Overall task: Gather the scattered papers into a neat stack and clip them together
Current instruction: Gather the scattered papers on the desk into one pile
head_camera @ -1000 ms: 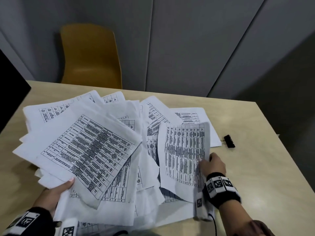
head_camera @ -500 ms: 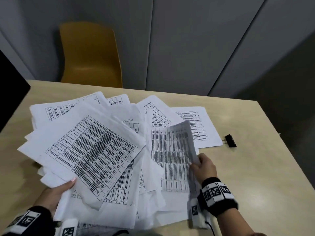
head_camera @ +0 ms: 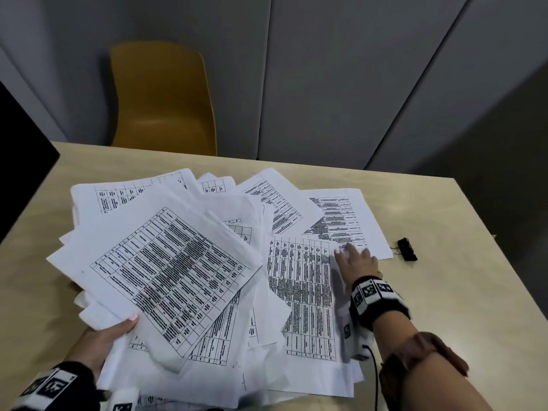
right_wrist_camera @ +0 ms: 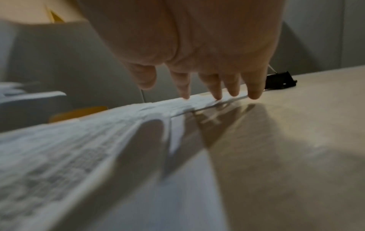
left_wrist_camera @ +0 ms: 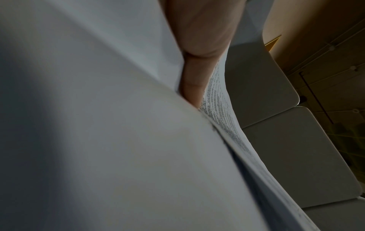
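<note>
Several white printed sheets lie fanned over the beige table (head_camera: 444, 292). My left hand (head_camera: 106, 339) grips a raised bundle of papers (head_camera: 166, 268) at its near left corner, thumb on top; in the left wrist view a finger (left_wrist_camera: 195, 78) shows between the sheets. My right hand (head_camera: 355, 259) has its fingers straight, tips (right_wrist_camera: 217, 93) touching the near edge of the far right sheet (head_camera: 350, 218), (right_wrist_camera: 197, 101). A black binder clip (head_camera: 406, 249), (right_wrist_camera: 280, 82) lies on the table just right of that sheet.
A mustard-yellow chair (head_camera: 163, 99) stands behind the table's far edge, with grey wall panels behind it. A dark object (head_camera: 20, 161) juts in at the left. Bare tabletop runs right of the papers, with the table's right edge beyond the clip.
My right hand let go of the sheet it was lifting, which now lies flat on the pile, and moved forward to the far right sheet. The left bundle shifted slightly.
</note>
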Demonstrator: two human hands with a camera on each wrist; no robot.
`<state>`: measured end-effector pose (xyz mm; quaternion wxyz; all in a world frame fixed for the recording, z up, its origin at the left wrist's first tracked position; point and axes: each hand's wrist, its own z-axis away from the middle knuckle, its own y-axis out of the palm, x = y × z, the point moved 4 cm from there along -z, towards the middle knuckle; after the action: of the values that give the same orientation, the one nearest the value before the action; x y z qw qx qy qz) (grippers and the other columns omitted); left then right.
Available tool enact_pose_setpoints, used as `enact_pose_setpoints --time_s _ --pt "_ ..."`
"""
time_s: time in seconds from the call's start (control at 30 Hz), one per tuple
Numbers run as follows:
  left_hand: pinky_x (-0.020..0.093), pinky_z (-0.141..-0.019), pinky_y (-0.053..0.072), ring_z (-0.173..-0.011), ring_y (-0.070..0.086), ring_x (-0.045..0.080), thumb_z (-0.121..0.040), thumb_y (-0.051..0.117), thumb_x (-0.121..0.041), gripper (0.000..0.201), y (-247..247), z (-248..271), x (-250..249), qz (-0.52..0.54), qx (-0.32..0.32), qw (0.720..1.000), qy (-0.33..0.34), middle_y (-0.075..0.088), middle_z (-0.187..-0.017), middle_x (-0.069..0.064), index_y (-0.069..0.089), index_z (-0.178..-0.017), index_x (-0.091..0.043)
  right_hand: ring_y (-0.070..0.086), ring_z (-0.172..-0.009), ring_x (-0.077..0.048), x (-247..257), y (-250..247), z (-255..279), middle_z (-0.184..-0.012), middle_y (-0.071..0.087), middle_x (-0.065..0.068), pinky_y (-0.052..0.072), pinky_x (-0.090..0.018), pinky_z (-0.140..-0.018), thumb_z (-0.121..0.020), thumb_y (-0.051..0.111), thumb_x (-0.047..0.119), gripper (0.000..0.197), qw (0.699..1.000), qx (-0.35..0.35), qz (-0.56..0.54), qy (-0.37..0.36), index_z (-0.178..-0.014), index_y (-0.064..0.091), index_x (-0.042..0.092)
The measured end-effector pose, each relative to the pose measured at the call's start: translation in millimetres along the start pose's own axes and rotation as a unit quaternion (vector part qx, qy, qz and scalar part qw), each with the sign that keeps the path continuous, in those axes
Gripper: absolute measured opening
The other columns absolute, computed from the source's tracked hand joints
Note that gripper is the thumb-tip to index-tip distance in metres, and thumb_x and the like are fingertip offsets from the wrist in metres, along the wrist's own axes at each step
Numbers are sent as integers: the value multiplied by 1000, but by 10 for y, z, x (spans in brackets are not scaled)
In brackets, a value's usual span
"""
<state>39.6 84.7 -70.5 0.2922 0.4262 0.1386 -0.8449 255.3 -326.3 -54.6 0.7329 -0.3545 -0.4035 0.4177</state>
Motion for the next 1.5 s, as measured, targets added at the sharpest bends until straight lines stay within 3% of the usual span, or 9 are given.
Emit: enact_pose_setpoints --time_s 0.2,0.4,0.47,0.67,1.0,1.07,1.2,1.4,1.5 --pt "32 -66 43 -77 56 21 -88 53 -1 20 12 -4 -20 5 -10 1000 17 65 -79 -3 59 -106 6 1 -146 -25 -226 63 90 -159 -1 6 0 -56 -114 -94 24 55 53 988 52 111 -93 -145 15 43" --pt "44 -93 40 -100 55 32 -86 56 -2 39 -47 -104 81 31 -14 999 -25 60 -113 18 51 -124 7 22 -143 -22 -534 -83 215 -152 29 4 19 -42 -116 -81 34 71 61 981 66 53 -173 -128 52 35" --pt "45 -93 40 -99 55 33 -86 57 -3 39 -57 -106 89 20 -21 999 -30 60 -111 18 52 -123 8 33 -138 -23 -508 -146 185 -145 44 -4 27 -36 -113 -85 54 50 44 987 20 -25 -155 -121 60 25" --pt "34 -73 45 -83 58 27 -86 58 -5 33 -30 -53 70 9 -26 999 -33 63 -96 12 55 -117 6 10 -143 -36 -216 47 3 -156 11 -14 15 -54 -114 -73 53 69 97 999 -31 -4 -8 -147 12 21" --pt "33 -75 43 -80 58 22 -85 59 -4 33 -30 -67 56 17 -10 1000 -19 60 -113 17 56 -117 4 -5 -145 -29 -73 97 109 -159 -6 4 0 -58 -114 -56 77 57 118 966 95 171 -169 -146 3 38" --pt "35 -77 42 -78 58 21 -86 58 -3 31 -32 -70 49 5 -8 1000 -10 65 -107 15 56 -116 2 5 -145 -31 -117 74 141 -159 3 -3 10 -54 -116 -53 76 60 122 976 72 137 -153 -147 3 33" --pt "29 -64 41 -65 63 22 -86 56 -1 24 -22 -40 29 5 -20 1000 6 69 -56 -9 56 -111 -3 32 -128 -37 -108 31 289 -140 31 -19 31 -47 -106 -57 79 55 120 999 -33 8 -24 -146 5 23" --pt "32 -69 44 -58 67 23 -87 55 -1 15 -29 -67 73 30 -16 999 -1 70 -56 -4 59 -101 -1 50 -119 -36 60 231 561 -137 43 -18 42 -39 -97 -66 82 16 103 972 -9 -234 24 -144 14 16" --pt "32 -68 43 -56 67 22 -87 55 -1 9 -39 -73 76 31 -15 999 1 70 -55 -5 60 -93 -3 63 -97 -31 -14 356 597 -118 61 -16 54 -39 -83 -65 81 6 79 916 28 -396 61 -130 35 6"
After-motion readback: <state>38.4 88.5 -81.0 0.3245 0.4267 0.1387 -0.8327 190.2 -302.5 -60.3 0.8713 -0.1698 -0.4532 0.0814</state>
